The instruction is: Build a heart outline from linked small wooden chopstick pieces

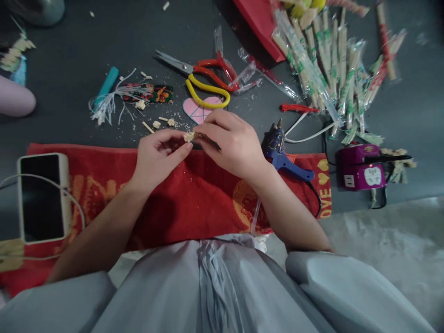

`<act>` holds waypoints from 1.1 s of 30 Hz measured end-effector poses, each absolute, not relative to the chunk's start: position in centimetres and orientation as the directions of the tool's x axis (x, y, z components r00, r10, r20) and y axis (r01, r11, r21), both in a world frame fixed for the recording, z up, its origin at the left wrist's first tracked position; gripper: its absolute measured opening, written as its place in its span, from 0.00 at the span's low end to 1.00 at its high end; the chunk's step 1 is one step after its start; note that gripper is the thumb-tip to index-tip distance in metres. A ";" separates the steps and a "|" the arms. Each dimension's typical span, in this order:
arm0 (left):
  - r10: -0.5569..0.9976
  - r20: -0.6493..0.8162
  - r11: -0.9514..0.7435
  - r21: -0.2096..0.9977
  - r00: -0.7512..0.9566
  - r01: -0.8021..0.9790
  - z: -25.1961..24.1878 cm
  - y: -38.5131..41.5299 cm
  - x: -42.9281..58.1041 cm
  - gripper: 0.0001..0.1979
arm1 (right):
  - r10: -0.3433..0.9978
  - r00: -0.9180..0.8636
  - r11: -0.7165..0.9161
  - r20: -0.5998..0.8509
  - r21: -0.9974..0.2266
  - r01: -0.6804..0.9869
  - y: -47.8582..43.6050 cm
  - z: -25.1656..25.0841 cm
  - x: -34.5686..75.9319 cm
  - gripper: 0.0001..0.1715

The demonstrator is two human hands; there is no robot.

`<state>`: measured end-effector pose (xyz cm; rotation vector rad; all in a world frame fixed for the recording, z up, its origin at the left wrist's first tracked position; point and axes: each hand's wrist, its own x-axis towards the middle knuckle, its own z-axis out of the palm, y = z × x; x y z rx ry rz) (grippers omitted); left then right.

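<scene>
Over the edge of a red towel (194, 199), my left hand (157, 155) pinches a small pale, rough wooden piece (189, 137) between thumb and forefinger. My right hand (234, 145) meets it from the other side, its fingers closed round a thin brownish thing (204, 137) that is mostly hidden. Pale crumbs and a few similar small pieces (171, 122) lie just beyond the left fingers. Behind the right hand is a pink heart-shaped card (196, 110), partly under the yellow handle of the scissors (208, 76).
At right, a blue glue gun (286, 157) lies on the towel, near a purple power socket (360, 167). Wrapped sticks (329, 64) are piled behind. A phone (43, 196) with a white cable rests at left. A white-threaded tassel (111, 99) lies beyond the left hand.
</scene>
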<state>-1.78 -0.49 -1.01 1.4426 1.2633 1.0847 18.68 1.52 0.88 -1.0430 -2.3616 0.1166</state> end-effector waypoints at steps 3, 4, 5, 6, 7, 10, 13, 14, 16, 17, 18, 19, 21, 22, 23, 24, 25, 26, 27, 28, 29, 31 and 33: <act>0.995 0.002 -0.017 0.988 0.098 0.156 -0.8 -0.5 -1.6 0.14 | 0.681 -0.531 0.708 0.504 -0.269 0.653 1.3 0.7 18.2 0.18; 0.995 -0.004 -0.010 0.989 0.097 0.147 -0.7 -0.6 -1.6 0.14 | 0.676 -0.524 0.709 0.518 -0.264 0.654 1.2 0.6 18.0 0.19; 0.996 -0.009 -0.004 0.991 0.093 0.137 -0.6 -0.6 -1.5 0.14 | 0.672 -0.517 0.709 0.530 -0.260 0.655 1.1 0.6 17.8 0.19; 0.996 -0.013 0.001 0.991 0.089 0.130 -0.5 -0.6 -1.5 0.15 | 0.668 -0.511 0.709 0.540 -0.256 0.657 1.0 0.5 17.7 0.19; 0.996 -0.018 0.007 0.992 0.084 0.126 -0.4 -0.7 -1.4 0.15 | 0.665 -0.506 0.709 0.549 -0.252 0.659 0.9 0.5 17.5 0.20; 0.997 -0.017 0.008 0.992 0.073 0.126 -0.1 -0.9 -1.3 0.16 | 0.650 -0.493 0.712 0.579 -0.237 0.661 0.8 0.3 17.2 0.21; 0.998 -0.009 0.000 0.988 0.061 0.155 0.0 -1.0 -1.1 0.16 | 0.635 -0.494 0.720 0.594 -0.224 0.656 0.8 0.2 17.2 0.20; 0.998 -0.001 -0.008 0.986 0.055 0.167 0.0 -1.0 -1.1 0.16 | 0.630 -0.495 0.723 0.598 -0.220 0.655 0.8 0.2 17.2 0.19; 0.999 0.039 -0.045 0.981 0.036 0.191 -0.2 -1.1 -1.2 0.17 | 0.615 -0.486 0.729 0.621 -0.213 0.651 0.8 0.1 17.3 0.18; 0.997 0.070 -0.074 0.976 0.025 0.203 -0.3 -1.1 -1.2 0.17 | 0.602 -0.475 0.733 0.641 -0.207 0.648 0.8 0.1 17.3 0.18; 0.994 0.107 -0.108 0.970 0.016 0.216 -0.4 -1.1 -1.2 0.17 | 0.586 -0.462 0.737 0.665 -0.201 0.645 0.8 0.1 17.3 0.18; 0.990 0.144 -0.143 0.963 0.011 0.227 -0.5 -1.2 -1.3 0.16 | 0.570 -0.449 0.741 0.688 -0.194 0.643 0.8 0.2 17.3 0.17; 0.977 0.214 -0.211 0.946 0.013 0.247 -0.6 -1.3 -1.4 0.14 | 0.547 -0.430 0.745 0.718 -0.183 0.642 0.8 0.3 17.4 0.16; 0.969 0.246 -0.241 0.936 0.015 0.258 -0.7 -1.3 -1.5 0.14 | 0.539 -0.426 0.746 0.727 -0.177 0.641 0.8 0.4 17.4 0.15; 0.961 0.277 -0.270 0.925 0.014 0.269 -0.6 -1.3 -1.5 0.13 | 0.531 -0.424 0.749 0.734 -0.172 0.640 0.8 0.5 17.5 0.14; 0.951 0.309 -0.301 0.912 0.015 0.279 -0.6 -1.4 -1.6 0.13 | 0.524 -0.424 0.752 0.739 -0.167 0.638 0.8 0.6 17.5 0.14; 0.941 0.339 -0.329 0.899 0.017 0.289 -0.5 -1.4 -1.6 0.12 | 0.518 -0.426 0.756 0.742 -0.164 0.633 0.7 0.7 17.6 0.13; 0.931 0.364 -0.353 0.886 0.019 0.301 -0.3 -1.4 -1.6 0.12 | 0.511 -0.430 0.762 0.744 -0.161 0.627 0.7 0.8 17.6 0.13; 0.922 0.387 -0.373 0.873 0.020 0.313 -0.2 -1.5 -1.6 0.12 | 0.505 -0.433 0.766 0.747 -0.156 0.623 0.7 0.8 17.7 0.12; 0.914 0.406 -0.390 0.860 0.023 0.327 0.0 -1.5 -1.6 0.12 | 0.499 -0.435 0.767 0.750 -0.148 0.624 0.7 0.8 17.7 0.12; 0.905 0.424 -0.408 0.847 0.027 0.342 0.1 -1.5 -1.6 0.12 | 0.491 -0.436 0.766 0.754 -0.135 0.628 0.7 0.8 17.7 0.12; 0.882 0.469 -0.448 0.815 0.035 0.367 0.3 -1.4 -1.6 0.11 | 0.470 -0.441 0.761 0.765 -0.097 0.642 0.6 0.9 17.7 0.12; 0.868 0.495 -0.471 0.789 0.045 0.394 0.4 -1.4 -1.7 0.10 | 0.449 -0.457 0.751 0.768 -0.048 0.658 0.6 0.9 17.7 0.12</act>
